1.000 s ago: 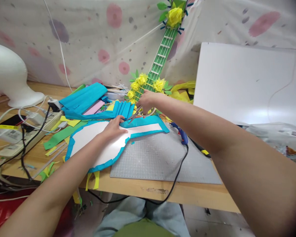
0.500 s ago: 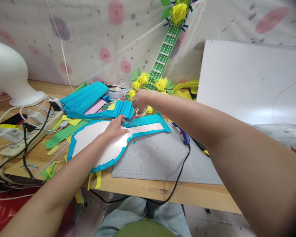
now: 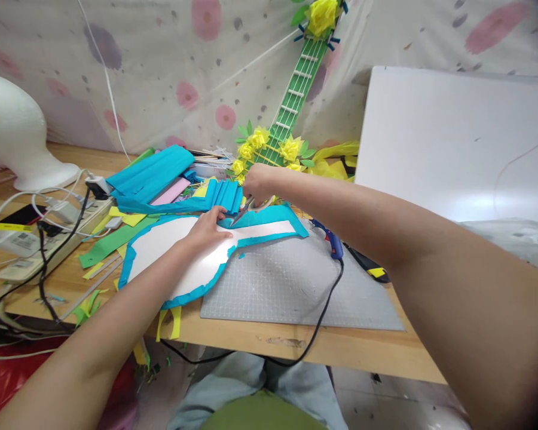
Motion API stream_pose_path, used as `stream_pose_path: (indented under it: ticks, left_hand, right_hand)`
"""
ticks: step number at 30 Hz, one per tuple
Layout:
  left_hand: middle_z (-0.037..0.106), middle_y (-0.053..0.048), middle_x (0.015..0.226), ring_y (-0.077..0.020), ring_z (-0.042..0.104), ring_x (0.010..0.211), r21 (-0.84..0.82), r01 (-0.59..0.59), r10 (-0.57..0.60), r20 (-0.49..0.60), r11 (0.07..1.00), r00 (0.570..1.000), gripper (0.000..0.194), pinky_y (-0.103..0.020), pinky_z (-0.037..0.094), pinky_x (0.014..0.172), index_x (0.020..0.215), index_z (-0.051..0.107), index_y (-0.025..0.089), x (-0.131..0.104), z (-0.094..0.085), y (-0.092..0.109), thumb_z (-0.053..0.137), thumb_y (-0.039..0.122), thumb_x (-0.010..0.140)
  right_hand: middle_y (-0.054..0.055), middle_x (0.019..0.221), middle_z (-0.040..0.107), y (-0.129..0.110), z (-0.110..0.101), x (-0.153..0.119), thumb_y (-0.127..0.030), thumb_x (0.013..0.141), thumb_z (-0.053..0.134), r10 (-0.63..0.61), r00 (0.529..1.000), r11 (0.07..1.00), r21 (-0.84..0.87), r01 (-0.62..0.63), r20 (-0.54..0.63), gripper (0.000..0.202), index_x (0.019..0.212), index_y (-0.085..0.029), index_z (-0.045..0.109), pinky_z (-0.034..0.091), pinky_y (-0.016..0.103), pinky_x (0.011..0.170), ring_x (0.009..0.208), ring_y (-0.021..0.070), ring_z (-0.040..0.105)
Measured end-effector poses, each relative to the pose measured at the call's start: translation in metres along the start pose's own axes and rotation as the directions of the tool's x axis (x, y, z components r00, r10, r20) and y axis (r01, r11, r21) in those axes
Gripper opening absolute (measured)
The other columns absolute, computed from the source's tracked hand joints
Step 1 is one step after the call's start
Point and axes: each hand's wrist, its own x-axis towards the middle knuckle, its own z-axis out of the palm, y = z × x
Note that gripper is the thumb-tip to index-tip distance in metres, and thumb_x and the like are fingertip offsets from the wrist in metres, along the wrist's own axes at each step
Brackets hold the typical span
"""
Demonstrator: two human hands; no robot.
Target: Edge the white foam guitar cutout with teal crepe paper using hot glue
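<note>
A white guitar-shaped cutout (image 3: 179, 239), bordered with blue crepe paper, lies on the table and partly over the cutting mat. My left hand (image 3: 208, 227) holds it where the body meets the neck, thumb on the white face and fingers by the upper blue edge. In my right hand (image 3: 259, 184) is a pair of scissors (image 3: 242, 212), gripped from above. The blades point down and left at the blue paper beside the neck, close to my left fingertips. A folded strip of blue crepe paper (image 3: 224, 196) sits just behind the blades.
A finished green guitar (image 3: 291, 107) with yellow paper roses leans at the back. Right of the cutout lies a blue glue gun (image 3: 334, 242) on the grey cutting mat (image 3: 291, 292). On the left are a power strip (image 3: 54, 239), cables and a white foam head (image 3: 18, 131).
The view has shifted slightly. My right hand and the scissors stay at the blue paper by the neck, their blades looking a little more apart. My left hand keeps its place on the cutout.
</note>
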Motion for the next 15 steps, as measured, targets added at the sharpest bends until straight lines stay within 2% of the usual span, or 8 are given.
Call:
stream_pose_path:
  ticks: [3,6,9,12,15]
  left_hand:
    - [0.055,-0.005,0.111,-0.0256,0.049,0.107,0.009,0.01,-0.01,-0.001,1.0,1.0,0.066,-0.036,0.041,0.087,0.115,0.042,0.024,0.0,0.0,0.0,0.069,0.044,0.057]
    - [0.056,-0.006,0.11,-0.0249,0.051,0.105,0.006,-0.01,0.01,-0.002,1.0,1.0,0.067,-0.036,0.041,0.087,0.114,0.043,0.022,0.001,0.0,-0.001,0.069,0.045,0.058]
    - [0.057,-0.006,0.107,-0.0242,0.052,0.103,0.0,-0.032,0.032,-0.012,1.0,0.999,0.065,-0.035,0.042,0.085,0.113,0.044,0.021,0.001,0.0,-0.002,0.069,0.045,0.058]
    - [0.058,-0.007,0.105,-0.0245,0.053,0.102,-0.002,-0.051,0.051,-0.008,0.999,0.999,0.064,-0.036,0.042,0.084,0.114,0.045,0.02,0.0,-0.001,-0.002,0.068,0.045,0.059]
    - [0.059,-0.008,0.11,-0.026,0.053,0.105,0.015,-0.043,0.043,0.011,0.999,0.999,0.068,-0.038,0.041,0.087,0.119,0.043,0.02,-0.001,-0.003,0.001,0.067,0.045,0.061]
  right_hand:
    - [0.001,0.075,0.066,-0.002,0.002,-0.008,-0.044,0.072,0.058,0.0,0.999,1.0,0.027,0.001,-0.032,0.027,0.068,-0.019,0.068,0.037,0.031,0.074,0.085,0.0184,0.057]
    - [0.002,0.071,0.065,-0.001,0.003,-0.018,-0.043,0.073,0.059,0.067,0.996,0.993,0.097,-0.061,-0.056,0.026,0.068,-0.019,0.068,0.036,0.031,0.074,0.085,0.0193,0.058]
    - [0.005,0.075,0.066,-0.002,0.002,-0.028,-0.044,0.073,0.059,0.167,0.986,0.972,0.169,-0.162,-0.011,0.028,0.072,-0.018,0.069,0.035,0.032,0.076,0.09,0.0215,0.058]
    - [0.007,0.082,0.067,-0.004,0.005,-0.037,-0.045,0.071,0.062,0.225,0.973,0.961,0.151,-0.23,0.052,0.03,0.081,-0.018,0.069,0.033,0.033,0.075,0.092,0.0234,0.058]
    - [0.008,0.082,0.068,-0.007,0.014,-0.048,-0.045,0.072,0.059,0.275,0.96,0.952,0.127,-0.278,0.045,0.032,0.088,-0.018,0.068,0.033,0.032,0.073,0.088,0.0234,0.06]
